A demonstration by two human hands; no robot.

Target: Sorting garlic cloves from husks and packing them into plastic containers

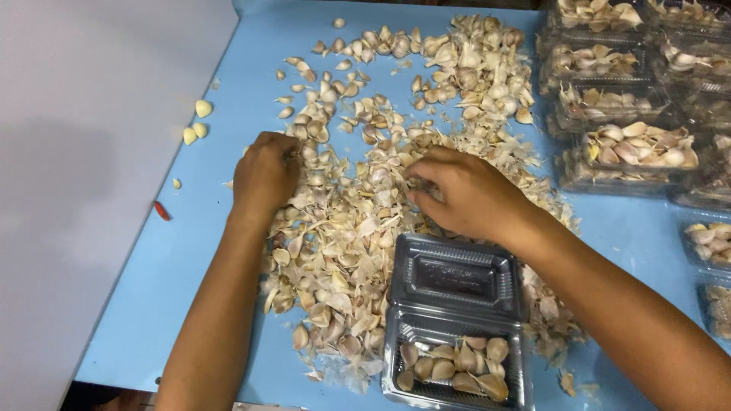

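Left strip: bare blue table [152, 274].
Centre: garlic pile [358, 205].
Near edge: open clamshell box [455, 327].
Right: filled boxes [636, 148].

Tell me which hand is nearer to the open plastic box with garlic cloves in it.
The right hand. It rests in the garlic pile just above the open plastic box; the left hand lies farther off, up and to its left.

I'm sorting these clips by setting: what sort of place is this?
Probably a small food-packing spot: a blue table heaped with garlic cloves, an open clear tray partly filled, and filled trays stacked at the right.
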